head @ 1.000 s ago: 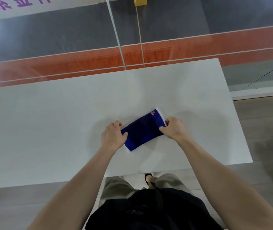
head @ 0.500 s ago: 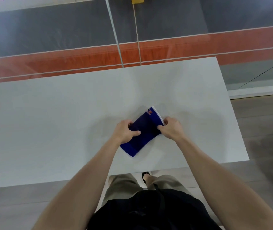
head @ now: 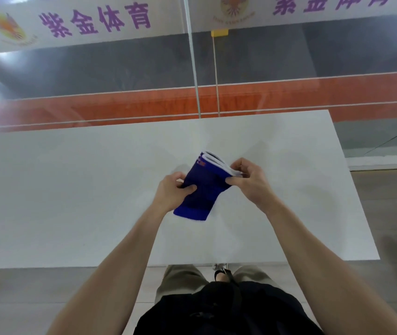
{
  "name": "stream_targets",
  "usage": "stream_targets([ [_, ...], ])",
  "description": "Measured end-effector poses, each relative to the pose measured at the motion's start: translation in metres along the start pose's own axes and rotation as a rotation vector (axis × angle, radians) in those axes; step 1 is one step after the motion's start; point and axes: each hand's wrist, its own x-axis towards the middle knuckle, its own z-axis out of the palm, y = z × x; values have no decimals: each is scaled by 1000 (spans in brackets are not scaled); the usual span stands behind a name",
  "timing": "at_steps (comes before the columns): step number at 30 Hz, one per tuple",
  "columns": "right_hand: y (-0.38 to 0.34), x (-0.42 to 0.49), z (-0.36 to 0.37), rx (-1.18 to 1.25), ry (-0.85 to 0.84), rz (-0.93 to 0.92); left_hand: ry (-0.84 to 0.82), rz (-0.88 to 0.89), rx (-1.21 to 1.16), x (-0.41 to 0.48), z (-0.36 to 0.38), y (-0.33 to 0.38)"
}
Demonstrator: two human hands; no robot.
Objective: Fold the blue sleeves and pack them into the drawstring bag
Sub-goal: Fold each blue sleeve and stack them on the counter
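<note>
The folded blue sleeves form a small stack with white cuffs at the far end and a red logo near them. The stack is lifted off the white table, tilted with its blue end toward me. My left hand pinches the stack's left edge, thumb on top. My right hand pinches the right side near the white cuffs. No drawstring bag is in view.
A glass wall with purple lettering stands just behind the table's far edge. The table's right edge borders a wood-look floor. My legs and dark shirt show below the near edge.
The folded sleeves went from lying flat on the table to being raised and turned more lengthwise between both hands. The head view tilted up, showing more of the glass wall.
</note>
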Motion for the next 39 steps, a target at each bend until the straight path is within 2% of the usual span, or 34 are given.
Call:
stream_targets([
  [4,-12,-8,11,-99,-131,-74,140,20,-162,-6,-28,6],
  [7,-17,-9,22,-121,-294,-47,204,63,-209,-15,-50,10],
  [9,-21,-6,36,-166,-287,-62,193,74,-207,-21,-65,12],
  [12,-33,2,63,-331,-141,-152,159,109,-113,-33,-87,11],
  [13,-40,3,73,-377,-141,-189,147,125,-88,-37,-94,9],
  [18,-77,-1,130,-520,-425,-249,83,172,-67,-51,-130,-5],
  [21,-84,-1,175,-600,-458,-255,131,148,-52,-54,-152,-22],
  [24,-87,-1,205,-483,-437,-223,100,69,-195,-55,-173,-52],
  [28,-100,-9,258,-188,-396,-53,-61,-54,-661,-64,-215,-110],
  [31,-112,-17,309,-212,-220,-32,-143,-16,-785,-78,-242,-139],
  [33,-117,-27,349,-271,-103,-24,-158,46,-726,-87,-267,-154],
  [35,-121,-39,390,-249,-60,-4,-108,70,-559,-93,-294,-168],
  [39,-121,-60,455,-148,-113,38,28,158,-166,-95,-347,-206],
])
